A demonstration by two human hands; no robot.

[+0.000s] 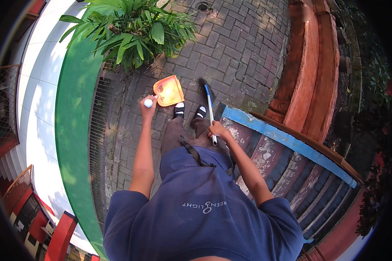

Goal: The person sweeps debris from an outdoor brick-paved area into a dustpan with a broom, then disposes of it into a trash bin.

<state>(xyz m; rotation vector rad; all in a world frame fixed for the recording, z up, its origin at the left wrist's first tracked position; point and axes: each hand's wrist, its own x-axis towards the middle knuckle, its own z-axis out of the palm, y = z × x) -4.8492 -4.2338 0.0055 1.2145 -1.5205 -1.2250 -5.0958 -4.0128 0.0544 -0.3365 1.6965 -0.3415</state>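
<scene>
Pale lettering with a rounded emblem is printed across the dark blue shirt; it shows upside down, and part of it bends with the cloth. The left hand is closed around the handle of the orange dustpan, whose white rounded end pokes up out of the fist toward the camera and hides most of the shaft below. The dustpan is beyond the left foot, near the black sandal; whether it rests on the brick paving or hangs just above it cannot be told. The right hand is closed around the upper part of the broom, its fingers partly out of sight behind the pale, metallic stick. The stick runs past the right foot to a blue section and black bristles, which are too dark against the paving to make out clearly. The leafy plant is cut off by the upper edge and covers the paving behind it. To the right, worn steps curve into the dark rim, where the foliage is hard to tell apart.
</scene>
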